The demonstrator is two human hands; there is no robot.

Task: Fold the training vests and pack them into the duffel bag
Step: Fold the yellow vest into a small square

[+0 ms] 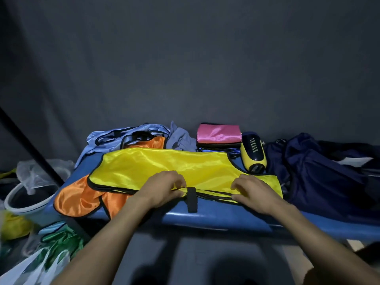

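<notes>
A shiny yellow vest (164, 167) with black trim lies spread flat across the blue table (216, 219). My left hand (164, 187) pinches its near edge beside a black strap (191, 199) that hangs over the table's front. My right hand (254, 192) grips the same near edge further right. An orange vest (80, 198) lies partly under the yellow one at the left. A stack of folded vests with a pink one (219, 133) on top sits at the back. The dark navy duffel bag (320, 173) lies crumpled at the right.
Light blue vests (115, 136) are piled at the back left. A yellow and black speaker (254, 155) lies between the folded stack and the bag. Left of the table stand a white bucket (24, 202) and plastic bags (41, 262). A dark curtain hangs behind.
</notes>
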